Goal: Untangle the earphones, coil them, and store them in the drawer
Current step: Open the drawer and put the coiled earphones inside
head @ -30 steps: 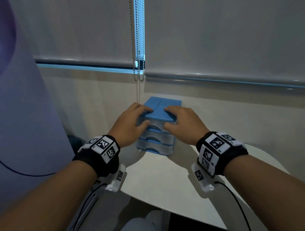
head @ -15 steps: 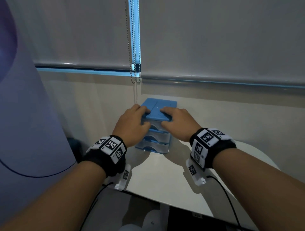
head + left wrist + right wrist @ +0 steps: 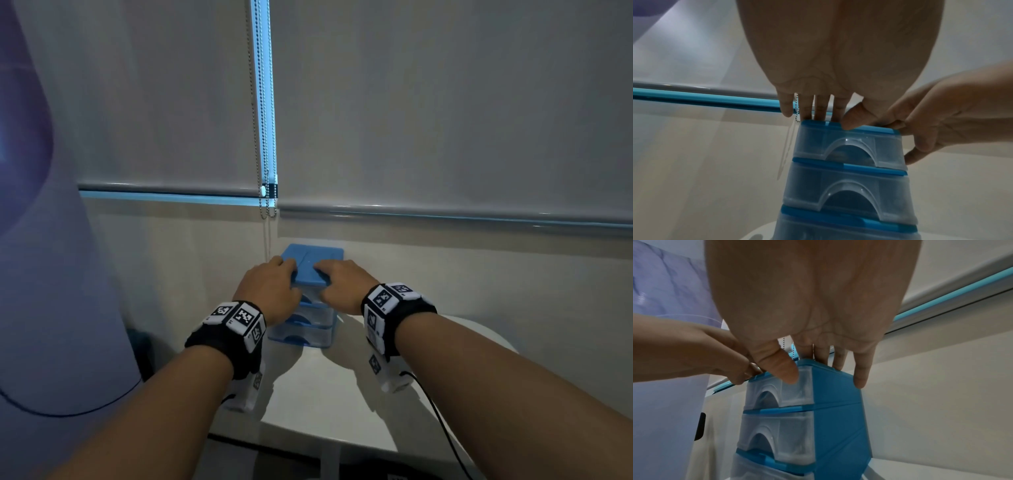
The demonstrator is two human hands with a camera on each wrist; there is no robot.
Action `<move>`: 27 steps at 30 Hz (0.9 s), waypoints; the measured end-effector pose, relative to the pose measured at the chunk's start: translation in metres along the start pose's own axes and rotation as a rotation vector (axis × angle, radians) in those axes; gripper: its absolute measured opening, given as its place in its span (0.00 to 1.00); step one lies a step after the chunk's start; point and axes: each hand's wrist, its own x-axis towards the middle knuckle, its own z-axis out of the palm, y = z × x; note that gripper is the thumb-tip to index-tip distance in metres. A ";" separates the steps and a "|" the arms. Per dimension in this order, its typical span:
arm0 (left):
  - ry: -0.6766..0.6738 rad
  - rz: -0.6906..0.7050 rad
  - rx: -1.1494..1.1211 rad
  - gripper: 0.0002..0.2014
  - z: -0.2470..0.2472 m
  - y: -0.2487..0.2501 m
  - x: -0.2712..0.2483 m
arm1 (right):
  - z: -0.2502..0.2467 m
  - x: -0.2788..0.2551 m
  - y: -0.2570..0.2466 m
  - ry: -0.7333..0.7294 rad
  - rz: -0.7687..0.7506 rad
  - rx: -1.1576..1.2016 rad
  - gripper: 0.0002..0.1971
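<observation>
Looking like the very tail end of the job here. Both hands resting on the little blue drawer unit [image 3: 310, 274], sitting at the far edge of the white counter [image 3: 329, 404], right up at 12 o'clock against the wall. Left hand [image 3: 270, 291] lying over the top's 9 o'clock side, fingers [image 3: 819, 110] stretched out and slightly apart, thumb touching the front lip of the top drawer [image 3: 851, 146]. Right hand [image 3: 337, 284] doing the mirror image at 3 o'clock, fingers [image 3: 860, 369] straight and draped over the top and side, thumb pressing on that drawer's frosted front. Nothing clamped or pinched, just flat contact.

Earphones not showing anywhere. Guessing them already tucked inside, maybe that faint shape behind the top drawer's handle arch, but honestly too murky to call. All three drawers looking shut and flush.

Probably just steadying or squaring the unit now. Next up, likely nothing more than lifting both hands straight off without nudging it or catching the blind chain [image 3: 263, 137] dangling at 11 o'clock.
</observation>
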 end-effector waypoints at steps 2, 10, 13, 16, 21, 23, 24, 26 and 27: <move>-0.008 0.007 0.016 0.15 -0.001 -0.001 0.003 | -0.001 -0.001 0.000 -0.003 0.006 0.023 0.24; 0.034 -0.018 0.008 0.14 0.001 0.001 0.009 | -0.001 0.006 0.012 0.010 -0.038 0.072 0.31; 0.076 -0.027 0.027 0.11 0.001 0.004 0.015 | 0.000 0.011 0.021 0.019 -0.069 0.083 0.30; 0.097 -0.033 0.036 0.11 0.003 0.006 0.018 | 0.003 0.017 0.031 0.018 -0.102 0.102 0.35; 0.172 0.007 0.074 0.10 0.005 0.007 0.017 | 0.005 0.025 0.047 0.064 -0.211 0.145 0.33; 0.174 0.009 0.090 0.12 0.008 0.007 0.015 | 0.010 0.029 0.054 0.064 -0.226 0.178 0.34; 0.168 0.002 0.095 0.13 0.009 0.007 0.013 | 0.013 0.031 0.057 0.061 -0.234 0.199 0.34; 0.141 -0.021 0.096 0.15 0.007 0.008 0.011 | 0.014 0.034 0.063 0.056 -0.244 0.248 0.33; 0.126 -0.032 0.095 0.16 0.005 0.008 0.012 | 0.013 0.035 0.064 0.067 -0.246 0.270 0.32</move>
